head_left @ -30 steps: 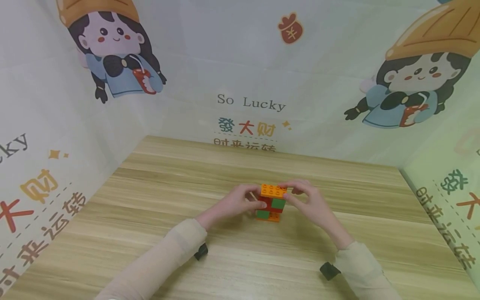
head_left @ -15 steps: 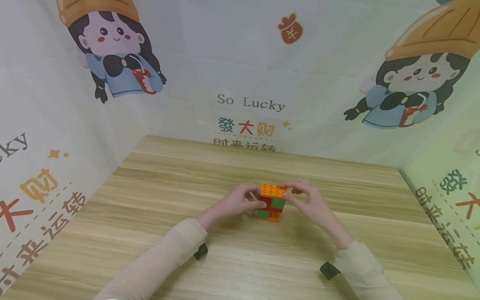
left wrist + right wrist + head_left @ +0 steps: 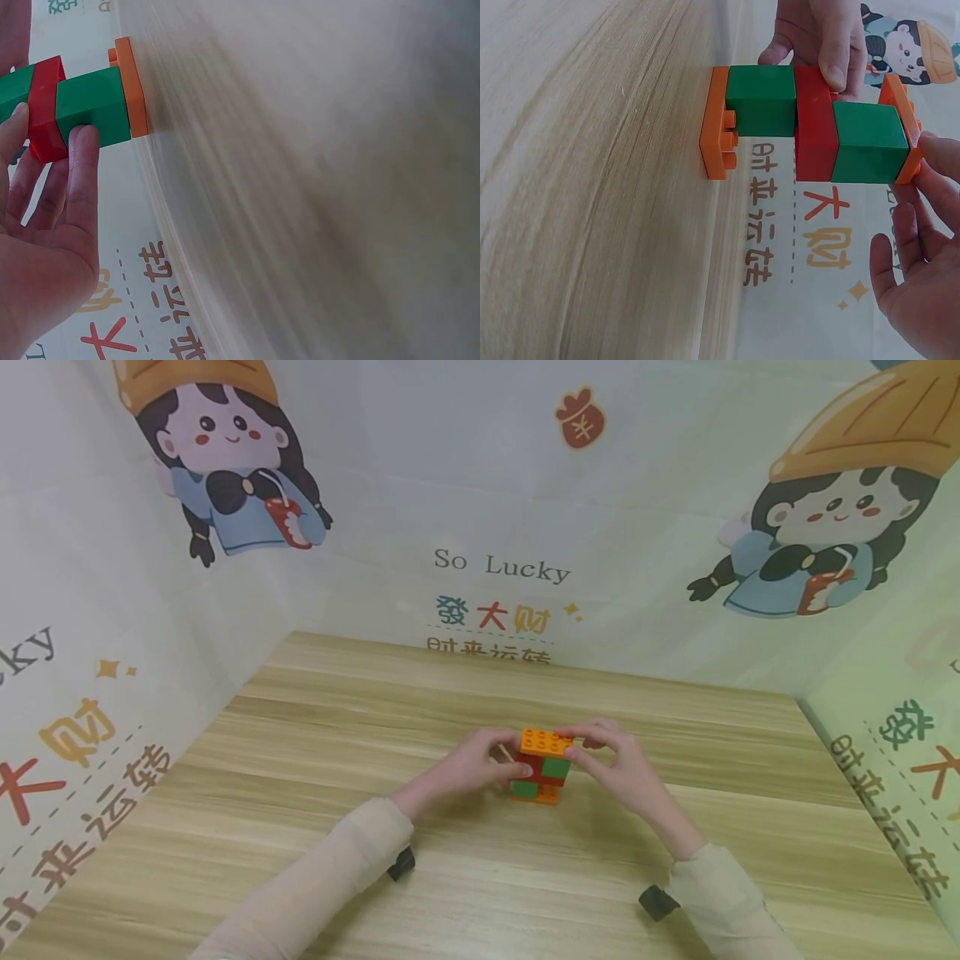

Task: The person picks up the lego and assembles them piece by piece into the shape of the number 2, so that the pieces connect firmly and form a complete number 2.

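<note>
A small stack of toy building bricks stands on the table: an orange plate (image 3: 715, 124) at the bottom, a green brick (image 3: 760, 101), a red plate (image 3: 816, 124), a second green brick (image 3: 870, 142) and a studded orange plate (image 3: 542, 742) on top. The two green bricks are offset to opposite sides. My left hand (image 3: 480, 758) grips the stack around its red middle, thumb on the near side; one fingertip touches the lower green brick (image 3: 94, 105) in the left wrist view. With thumb and index finger, my right hand (image 3: 618, 760) pinches the right end of the top orange plate.
The wood-grain table (image 3: 285, 760) runs back to a printed cloth (image 3: 375, 510) that hangs behind it and at both sides. A black wrist-worn piece (image 3: 402, 863) shows by the left sleeve, another black piece (image 3: 659, 902) by the right sleeve.
</note>
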